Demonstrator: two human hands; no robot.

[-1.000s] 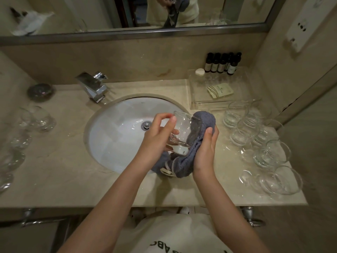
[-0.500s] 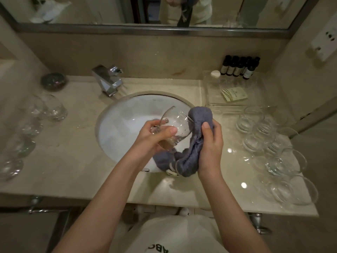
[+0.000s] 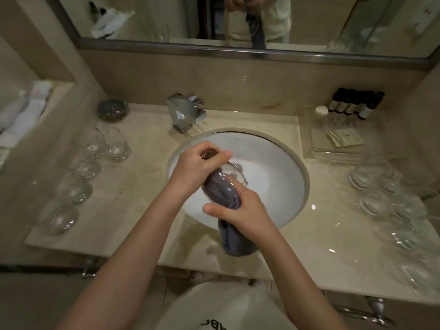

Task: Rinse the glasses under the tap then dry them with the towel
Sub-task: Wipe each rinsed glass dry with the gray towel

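Glass [image 3: 228, 179] (towel-stuffed [image 3: 222, 194]) tilts, mouth toward viewer.

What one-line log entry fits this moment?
step: drying | left hand: holds glass | right hand: towel pushed inside | over sink

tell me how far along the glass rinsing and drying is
In hand: the left hand grips a glass over the sink while the right hand pushes the grey towel into it. Glasses stand on both sides, left and right; which group is finished cannot be told. The tap shows no water.
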